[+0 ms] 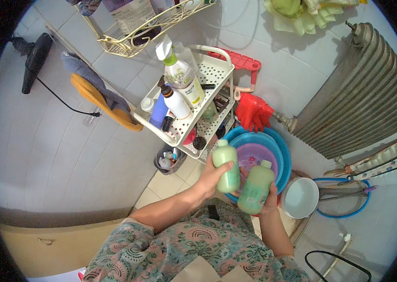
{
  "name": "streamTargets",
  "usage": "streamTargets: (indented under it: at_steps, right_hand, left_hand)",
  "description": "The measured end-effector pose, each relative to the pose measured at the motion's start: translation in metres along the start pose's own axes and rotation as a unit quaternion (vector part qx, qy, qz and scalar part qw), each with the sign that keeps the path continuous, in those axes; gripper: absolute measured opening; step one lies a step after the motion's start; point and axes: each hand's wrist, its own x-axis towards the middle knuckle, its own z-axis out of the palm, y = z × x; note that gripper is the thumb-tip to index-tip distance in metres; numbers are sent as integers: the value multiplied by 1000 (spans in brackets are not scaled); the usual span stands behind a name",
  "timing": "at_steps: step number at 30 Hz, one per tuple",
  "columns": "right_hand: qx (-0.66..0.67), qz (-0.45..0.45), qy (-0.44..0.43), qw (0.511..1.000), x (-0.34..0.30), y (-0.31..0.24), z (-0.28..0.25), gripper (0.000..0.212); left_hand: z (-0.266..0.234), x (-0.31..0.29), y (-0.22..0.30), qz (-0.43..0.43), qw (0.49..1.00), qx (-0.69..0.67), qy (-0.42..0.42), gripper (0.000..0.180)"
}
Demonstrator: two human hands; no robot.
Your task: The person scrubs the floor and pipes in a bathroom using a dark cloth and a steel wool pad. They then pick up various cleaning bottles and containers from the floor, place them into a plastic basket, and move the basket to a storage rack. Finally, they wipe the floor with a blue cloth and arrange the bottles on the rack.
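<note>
My left hand [214, 178] is closed around a pale green bottle [227, 168] with a light cap, its thumb lying across the front. Close beside it, my right hand [269, 203] grips a second green bottle [256, 189] by its lower right side. This one is more see-through, and a small label shows on it. Both bottles are held up in front of my body, tilted a little. Behind and below them are stacked basins: a blue basin [285, 165] outside and a purple basin [257, 152] with a flower print inside.
To the left stands a white rolling cart [213, 69] with a spray bottle [182, 80] and a pump bottle [175, 101]. A white bucket [300, 197] is right of the basins. Red gloves [254, 112] hang near the radiator [356, 94]. A small trash bin [170, 160] sits by the cart.
</note>
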Motion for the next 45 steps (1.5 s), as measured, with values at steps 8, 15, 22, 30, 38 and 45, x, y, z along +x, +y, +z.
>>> streamTargets:
  at_steps: [8,15,22,30,38,45]
  right_hand:
    - [69,-58,60,994,-31,-4,-59,78]
    - [8,-72,96,993,-52,-8,-57,78]
    - [26,-77,96,992,-59,-11,-56,81]
    - [17,-82,94,992,-45,-8,-63,74]
    - [3,-37,162,986,-1,-11,-62,68]
    - [-141,-9,137,980,80,-22,-39,61]
  left_hand:
    - [-38,124,-14,324,893,185,251,64]
    - [-70,178,-15,140,829,429,331,53]
    - [-70,196,-15,27,820,467,330,64]
    - [-57,208,-14,64,808,456,367,59]
    - [-138,257,-68,123,732,506,439,61]
    - [-118,217,-36,117,770,516,357,51]
